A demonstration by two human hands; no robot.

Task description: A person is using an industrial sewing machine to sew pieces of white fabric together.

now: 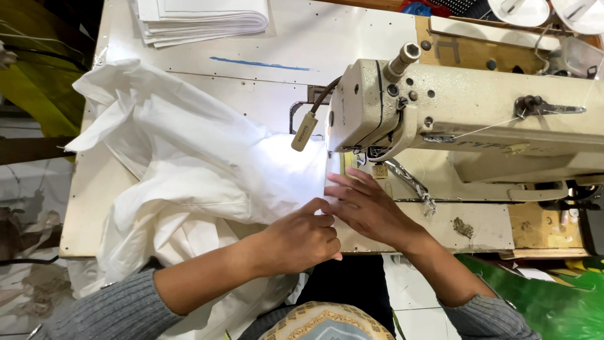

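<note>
A large crumpled white fabric (182,164) lies across the left half of the sewing table (283,69), its edge lit under the head of a cream industrial sewing machine (465,107). My left hand (302,236) is curled, pinching the fabric's near edge with the fingertips. Beside it, my right hand (368,208) rests flat with fingers spread, pressing the fabric's edge down just in front of the needle area. The two hands touch each other. Both sleeves are grey knit.
A stack of folded white cloth (201,19) sits at the table's far edge. A small lamp on a flexible neck (306,129) hangs by the machine head. Green material (547,296) lies at lower right, yellow-green material (31,75) at left.
</note>
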